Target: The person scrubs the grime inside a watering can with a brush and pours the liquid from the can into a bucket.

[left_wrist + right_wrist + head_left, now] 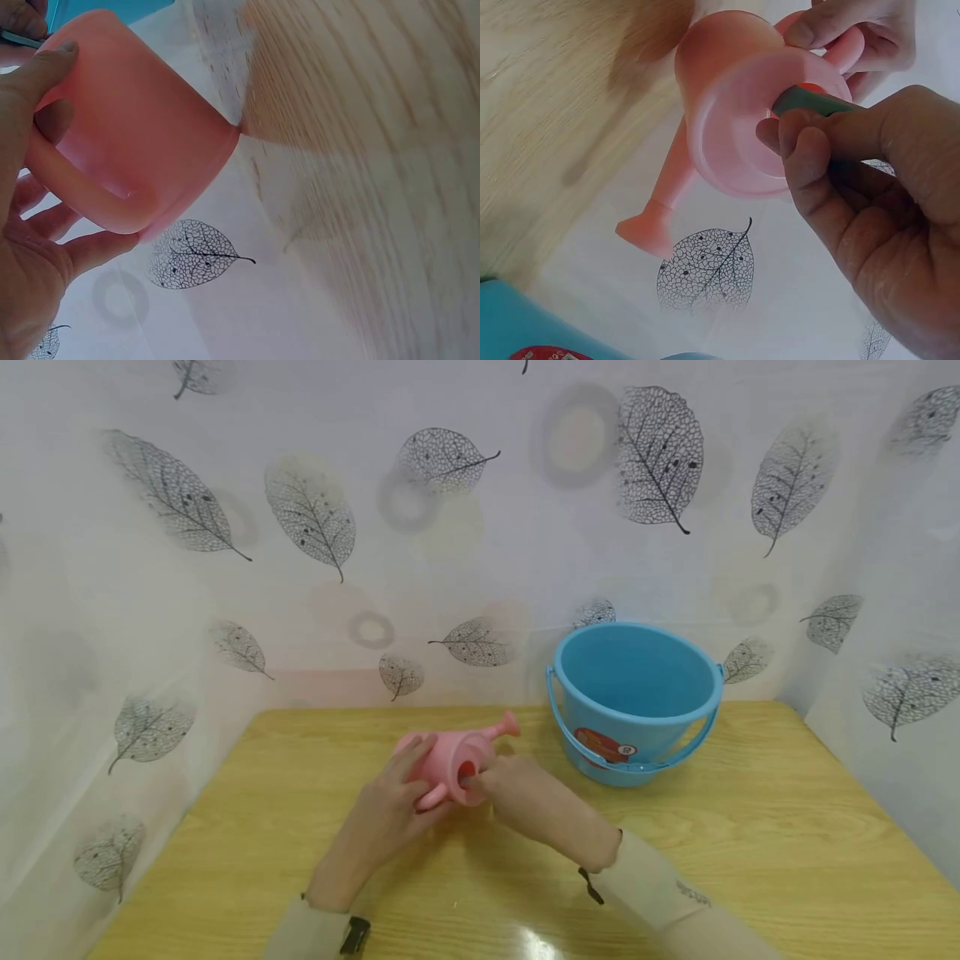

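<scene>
A pink toy watering can [438,758] is tipped on its side, its wide mouth turned toward my right hand and its spout pointing to the back right. My left hand [390,802] holds it, fingers about the handle [94,195] and body. Between thumb and fingers, my right hand [517,793] pinches a slim dark green object [810,101] whose far end reaches into the can's mouth. What kind of object it is cannot be told, as the fingers cover much of it. Something red [467,769] shows inside the can.
A light blue bucket [637,735] with its handle hanging down in front stands on the wooden table [247,827], behind and right of my right hand. Leaf-patterned cloth [480,552] hangs along the back and sides of the table.
</scene>
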Motion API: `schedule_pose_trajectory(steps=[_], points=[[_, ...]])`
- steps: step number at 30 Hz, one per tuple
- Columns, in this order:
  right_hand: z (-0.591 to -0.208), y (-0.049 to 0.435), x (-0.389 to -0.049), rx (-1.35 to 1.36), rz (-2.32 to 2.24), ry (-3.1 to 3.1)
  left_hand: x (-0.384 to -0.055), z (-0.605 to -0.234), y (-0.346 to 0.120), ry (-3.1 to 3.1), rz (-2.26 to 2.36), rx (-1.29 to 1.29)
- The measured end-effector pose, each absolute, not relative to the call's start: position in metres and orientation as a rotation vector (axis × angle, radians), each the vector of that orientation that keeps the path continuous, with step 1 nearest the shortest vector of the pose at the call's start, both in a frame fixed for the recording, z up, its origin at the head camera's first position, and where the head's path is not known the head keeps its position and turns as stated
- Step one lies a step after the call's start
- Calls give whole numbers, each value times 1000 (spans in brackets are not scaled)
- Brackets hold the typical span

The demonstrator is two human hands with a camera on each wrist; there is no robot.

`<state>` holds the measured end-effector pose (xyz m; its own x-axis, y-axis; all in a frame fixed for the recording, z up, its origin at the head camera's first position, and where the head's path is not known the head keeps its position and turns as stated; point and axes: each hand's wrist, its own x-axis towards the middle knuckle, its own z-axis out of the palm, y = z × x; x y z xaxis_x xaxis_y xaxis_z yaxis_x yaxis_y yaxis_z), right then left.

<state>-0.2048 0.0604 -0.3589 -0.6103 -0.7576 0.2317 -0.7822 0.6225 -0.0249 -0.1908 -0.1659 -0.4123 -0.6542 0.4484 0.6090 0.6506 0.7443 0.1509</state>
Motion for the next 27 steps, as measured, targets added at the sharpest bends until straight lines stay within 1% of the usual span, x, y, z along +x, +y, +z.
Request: schedule_pose_trajectory(steps=[6, 16, 27], points=[[-352, 66, -206, 1308, 358, -2694, -191, -412, -167, -2403, -489, -828], [-338, 85, -214, 1442, 542, -2587, -192, -412, -168, -2407, -492, -832], [-332, 97, -218, 1466, 757, -2537, -192, -412, -167, -2425, -460, -818]])
